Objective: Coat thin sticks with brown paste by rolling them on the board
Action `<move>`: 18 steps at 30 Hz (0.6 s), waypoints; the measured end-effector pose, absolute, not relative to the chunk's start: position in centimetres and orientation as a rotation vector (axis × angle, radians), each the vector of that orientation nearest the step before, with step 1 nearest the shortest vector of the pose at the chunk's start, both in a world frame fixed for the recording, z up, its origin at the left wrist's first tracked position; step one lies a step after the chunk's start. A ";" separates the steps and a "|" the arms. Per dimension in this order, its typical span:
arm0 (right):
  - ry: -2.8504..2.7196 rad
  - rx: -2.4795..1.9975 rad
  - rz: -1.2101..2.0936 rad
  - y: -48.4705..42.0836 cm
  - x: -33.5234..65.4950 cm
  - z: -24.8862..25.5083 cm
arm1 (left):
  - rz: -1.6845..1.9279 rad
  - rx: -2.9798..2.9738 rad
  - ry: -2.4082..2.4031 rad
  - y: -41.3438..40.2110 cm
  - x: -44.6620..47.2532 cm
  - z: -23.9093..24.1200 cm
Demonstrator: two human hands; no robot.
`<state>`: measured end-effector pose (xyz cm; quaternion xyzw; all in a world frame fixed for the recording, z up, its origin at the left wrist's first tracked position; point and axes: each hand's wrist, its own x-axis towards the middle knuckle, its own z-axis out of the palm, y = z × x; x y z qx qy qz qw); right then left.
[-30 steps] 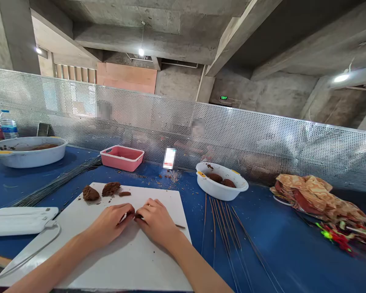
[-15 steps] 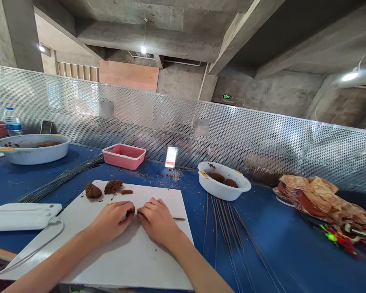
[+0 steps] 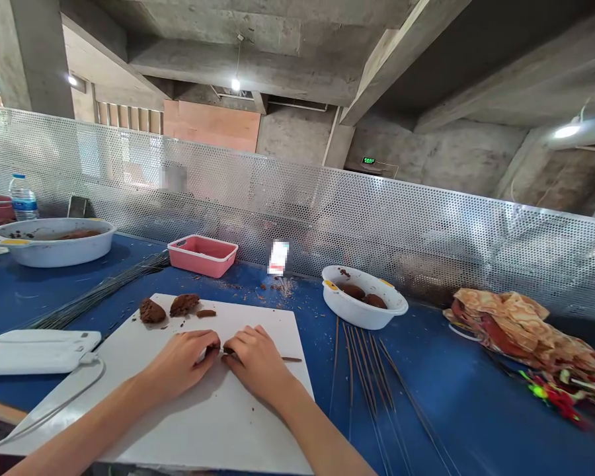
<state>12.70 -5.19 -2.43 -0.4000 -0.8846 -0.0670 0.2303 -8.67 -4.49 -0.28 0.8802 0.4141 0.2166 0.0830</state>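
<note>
Both my hands rest palm down on a white board (image 3: 213,423), fingertips almost meeting. My left hand (image 3: 181,362) and my right hand (image 3: 255,360) have curled fingers pressed on a thin stick (image 3: 291,359) coated in brown paste; its bare end pokes out to the right of my right hand. Two brown dough lumps (image 3: 151,311) (image 3: 184,304) and a small piece lie at the board's far left corner.
A white bowl (image 3: 364,305) with brown lumps stands behind a row of thin sticks (image 3: 371,370). A pink tray (image 3: 202,255), a large white basin (image 3: 52,242), a wire bundle (image 3: 96,294), a white power bank (image 3: 34,352), a bottle (image 3: 24,198) and patterned cloth (image 3: 520,327) lie on the blue table. A perforated metal screen (image 3: 377,218) runs behind.
My hands stay together on the stick, with only slight shifts; the view has tilted a little.
</note>
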 end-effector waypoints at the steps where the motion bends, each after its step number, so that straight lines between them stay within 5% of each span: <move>1: -2.433 -1.102 -0.189 -5.2 12.7 -2.5 | 0.643 2.629 1.237 -4.5 -8.7 -0.3; 18: -2.334 -1.203 -0.085 -5.3 12.7 -2.7 | 0.647 2.623 1.277 -4.1 -8.7 -0.6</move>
